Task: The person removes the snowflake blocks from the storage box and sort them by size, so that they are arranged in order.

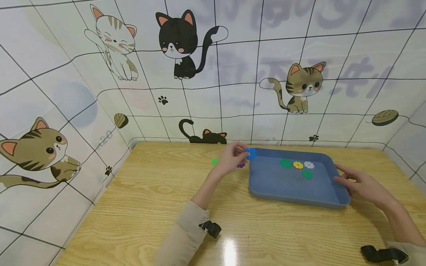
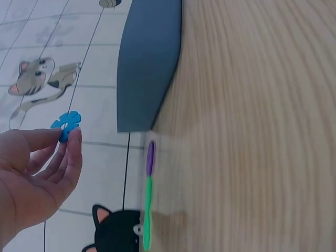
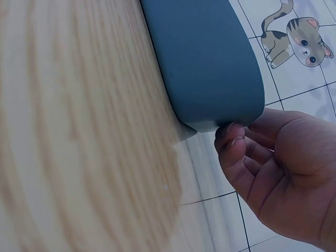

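Note:
My left hand [image 1: 231, 159] pinches a blue snowflake-shaped plastic disc [image 1: 251, 153] between thumb and fingertips. The disc is raised beside the left rim of a blue-grey tray [image 1: 293, 190]. In the left wrist view the same blue disc [image 2: 67, 125] stands up from the fingertips. My right hand [image 1: 361, 184] grips the tray's right wall, with fingers against its outside in the right wrist view. Inside the tray lie green discs [image 1: 307, 174], a yellow disc with a red edge [image 1: 298, 165] and a white disc [image 1: 308, 164].
Behind my left hand, a green disc [image 1: 215, 161] and a purple disc [image 1: 241, 165] lie on the wooden table [image 1: 149, 207], partly hidden. A cloth with printed cats [image 1: 178, 44] hangs along the table's back and sides.

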Tool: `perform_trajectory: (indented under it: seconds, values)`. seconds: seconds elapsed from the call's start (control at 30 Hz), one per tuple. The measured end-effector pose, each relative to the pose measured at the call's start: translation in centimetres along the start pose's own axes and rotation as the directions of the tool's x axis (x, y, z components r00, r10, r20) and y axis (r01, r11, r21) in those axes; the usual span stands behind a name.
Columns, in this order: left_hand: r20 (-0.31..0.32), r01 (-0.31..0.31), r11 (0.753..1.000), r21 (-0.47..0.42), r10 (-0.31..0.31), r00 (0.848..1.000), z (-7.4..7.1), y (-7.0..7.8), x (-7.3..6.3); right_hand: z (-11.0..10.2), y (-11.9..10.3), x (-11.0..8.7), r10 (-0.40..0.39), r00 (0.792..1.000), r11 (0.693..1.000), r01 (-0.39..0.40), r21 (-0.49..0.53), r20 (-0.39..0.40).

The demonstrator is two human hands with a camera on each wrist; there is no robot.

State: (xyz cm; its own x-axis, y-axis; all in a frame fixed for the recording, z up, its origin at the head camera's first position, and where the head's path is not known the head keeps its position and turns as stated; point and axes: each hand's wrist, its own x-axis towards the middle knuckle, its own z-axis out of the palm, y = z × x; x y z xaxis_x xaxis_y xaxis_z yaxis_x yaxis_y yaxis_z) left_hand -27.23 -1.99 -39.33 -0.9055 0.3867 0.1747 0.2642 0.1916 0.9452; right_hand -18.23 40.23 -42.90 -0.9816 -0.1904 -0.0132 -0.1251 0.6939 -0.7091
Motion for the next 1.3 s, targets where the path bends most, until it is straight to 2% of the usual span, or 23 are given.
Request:
perform_trajectory:
  seconds: [0.27, 0.43, 0.57, 0.7, 0.87, 1.0, 1.17, 1.3]
  values:
    - [-0.073, 0.039, 0.998, 0.041, -0.035, 0.997, -4.6, -1.7, -0.9, -0.1, 0.2, -0.1, -0.026, 1.000, 0.999, 0.026, 0.021, 0.001]
    - [-0.153, 0.086, 0.995, 0.053, -0.077, 0.985, -7.1, -2.7, -1.6, -0.1, 0.1, -0.1, -0.019, 1.000, 1.000, 0.019, 0.023, 0.001]
    - [-0.223, 0.161, 0.984, 0.071, -0.142, 0.965, -8.7, -3.6, -2.2, 0.0, 0.1, -0.1, -0.019, 1.000, 1.000, 0.019, 0.025, -0.004]
    - [-0.268, 0.261, 0.960, 0.104, -0.226, 0.937, -10.1, -4.6, -2.6, 0.0, 0.1, -0.1, -0.021, 1.000, 0.999, 0.021, 0.026, -0.004]
    - [-0.271, 0.331, 0.928, 0.170, -0.279, 0.921, -11.1, -5.4, -2.8, 0.0, 0.2, 0.0, -0.013, 1.000, 1.000, 0.013, 0.020, 0.000]
    - [-0.266, 0.343, 0.913, 0.223, -0.281, 0.922, -11.3, -5.8, -2.8, 0.0, 0.3, 0.0, -0.007, 1.000, 1.000, 0.007, 0.016, 0.003]
    - [-0.255, 0.355, 0.901, 0.247, -0.293, 0.921, -11.3, -6.2, -2.5, -0.1, 0.3, 0.0, -0.010, 1.000, 1.000, 0.010, 0.009, 0.003]
    - [-0.255, 0.384, 0.875, 0.297, -0.315, 0.914, -11.3, -6.3, -2.3, -0.1, 0.3, 0.0, -0.011, 1.000, 1.000, 0.011, 0.010, 0.002]
